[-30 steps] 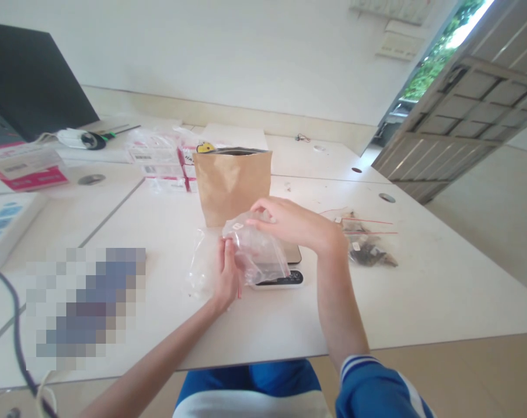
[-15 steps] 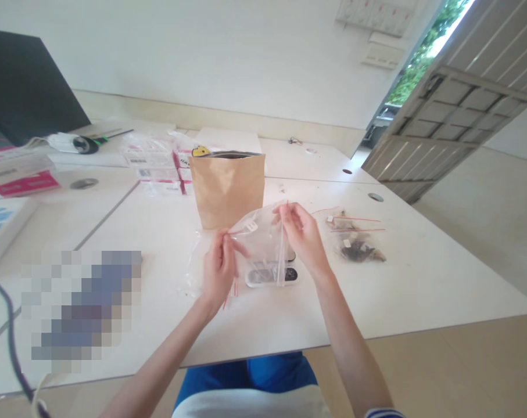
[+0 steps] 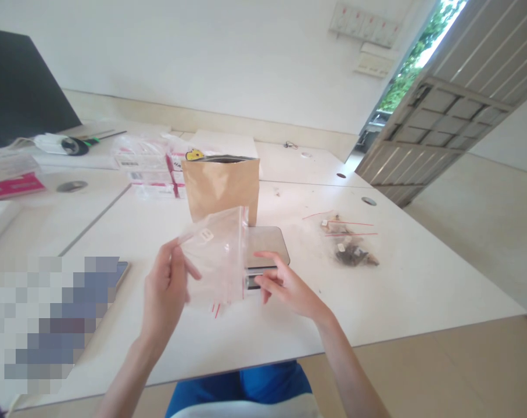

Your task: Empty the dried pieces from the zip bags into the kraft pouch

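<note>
My left hand (image 3: 166, 284) is closed on the edge of a clear zip bag (image 3: 215, 249). The bag hangs upright and flat, with a small white label and its zip strip on the right side. My right hand (image 3: 284, 287) has its fingers apart and holds nothing. It hovers at the front panel of a small digital scale (image 3: 269, 241) with a metal plate; whether a fingertip touches the panel I cannot tell. The bag hides the scale's left part. Behind the bag stands a brown paper pouch (image 3: 222, 186) with its top open.
Filled zip bags (image 3: 354, 252) with dark dried pieces lie on the right of the white table (image 3: 402, 290). Pink-and-white boxes (image 3: 147, 174) stand at the back left. A blurred-out flat object (image 3: 67, 325) lies at the front left, and a dark monitor (image 3: 23, 87) stands behind.
My right hand has let go of the zip bag and moved down to the scale's front. My left hand has carried the bag leftward, uncovering the scale's plate. The view has shifted slightly.
</note>
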Action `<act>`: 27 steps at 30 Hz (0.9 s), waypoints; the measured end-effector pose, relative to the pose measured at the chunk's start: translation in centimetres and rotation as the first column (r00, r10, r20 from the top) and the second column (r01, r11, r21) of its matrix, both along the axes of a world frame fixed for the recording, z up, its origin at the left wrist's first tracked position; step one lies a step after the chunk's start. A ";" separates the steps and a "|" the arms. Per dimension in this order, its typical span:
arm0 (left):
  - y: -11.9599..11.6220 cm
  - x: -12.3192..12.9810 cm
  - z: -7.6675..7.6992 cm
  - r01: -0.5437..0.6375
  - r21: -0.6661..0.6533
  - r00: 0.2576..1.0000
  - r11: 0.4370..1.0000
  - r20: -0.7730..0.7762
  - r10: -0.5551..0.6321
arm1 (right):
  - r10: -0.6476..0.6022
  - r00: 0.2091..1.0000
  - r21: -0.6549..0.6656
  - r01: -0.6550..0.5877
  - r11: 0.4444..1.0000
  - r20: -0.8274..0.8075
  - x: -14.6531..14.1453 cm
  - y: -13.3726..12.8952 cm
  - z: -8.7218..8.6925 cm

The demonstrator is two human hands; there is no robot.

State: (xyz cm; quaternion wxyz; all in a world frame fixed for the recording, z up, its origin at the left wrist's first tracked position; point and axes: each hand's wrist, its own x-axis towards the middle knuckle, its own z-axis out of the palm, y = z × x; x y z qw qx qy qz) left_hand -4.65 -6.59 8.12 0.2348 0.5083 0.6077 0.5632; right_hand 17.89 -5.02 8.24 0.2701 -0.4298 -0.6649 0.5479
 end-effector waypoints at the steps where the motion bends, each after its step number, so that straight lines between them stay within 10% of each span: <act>1: 0.2 -0.6 -0.1 -0.019 -0.014 0.999 1.000 -0.027 0.019 | -0.070 0.996 0.082 0.065 0.995 0.060 1.3 0.4 -0.1; 3: 0.7 -1.8 -0.8 -0.057 -0.070 0.987 0.996 -0.152 0.046 | -0.309 0.931 0.314 0.240 0.919 0.193 4.3 1.4 -0.7; 7: 1.9 -3.0 -3.0 -0.237 -0.050 0.833 0.970 -0.524 0.176 | -0.738 0.524 0.706 0.318 0.633 0.425 10.5 3.9 -2.6; 11: 2.2 -2.0 -2.8 -0.210 0.248 0.746 0.946 -0.585 0.319 | -0.723 0.223 0.640 0.348 0.685 0.654 13.6 4.3 -5.2; 15: 2.5 0.1 -2.7 0.016 0.213 0.703 0.977 -0.697 0.141 | -0.757 0.153 0.716 0.251 0.651 0.635 14.0 3.4 -7.0; 18: 3.3 1.0 -5.2 0.160 -0.024 0.490 0.987 -0.866 -0.100 | -0.779 0.143 0.751 0.208 0.627 0.611 14.3 3.1 -7.5; 22: 4.0 0.9 -8.4 0.226 -0.196 0.299 0.954 -0.918 -0.260 | -0.795 0.233 0.764 0.225 0.605 0.560 15.3 3.1 -7.2; 27: 4.0 0.5 -7.5 0.236 -0.217 0.286 0.947 -0.916 -0.281 | -0.884 0.375 0.819 0.389 0.423 0.279 13.9 1.3 -5.3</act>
